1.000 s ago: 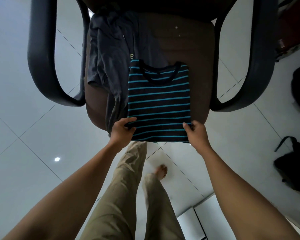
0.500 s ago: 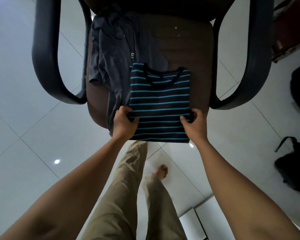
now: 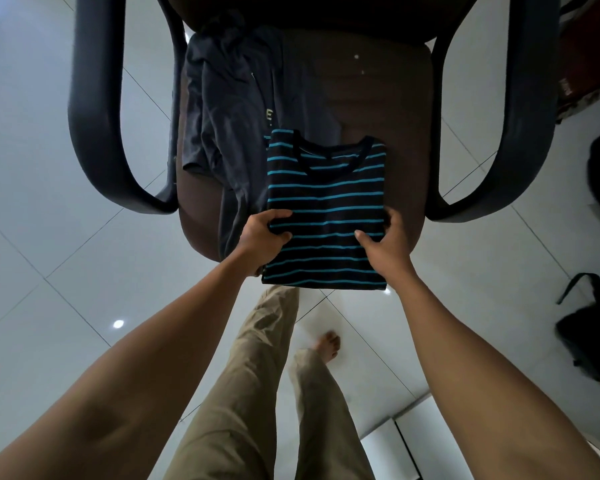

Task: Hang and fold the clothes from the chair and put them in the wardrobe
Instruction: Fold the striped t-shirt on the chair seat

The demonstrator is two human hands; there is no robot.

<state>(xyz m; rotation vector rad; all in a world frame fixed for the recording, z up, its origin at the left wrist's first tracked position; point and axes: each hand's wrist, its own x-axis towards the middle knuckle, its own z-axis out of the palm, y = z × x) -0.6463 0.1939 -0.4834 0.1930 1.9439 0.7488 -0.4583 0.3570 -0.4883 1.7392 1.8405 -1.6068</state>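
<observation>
A folded black shirt with teal stripes lies on the front of the brown chair seat, its lower edge past the seat's front rim. My left hand grips the shirt's left edge, thumb on top. On the right edge, my right hand holds it the same way, fingers curled round the side. A crumpled dark grey garment lies on the left half of the seat, partly under the striped shirt.
The chair's dark curved armrests stand on both sides. A black bag lies on the tiled floor at the right. My legs in khaki trousers are below the shirt. A white panel shows at the bottom.
Both hands have slid further up the shirt's sides and closed more firmly on it. The shirt has shifted slightly toward me over the seat's front rim.
</observation>
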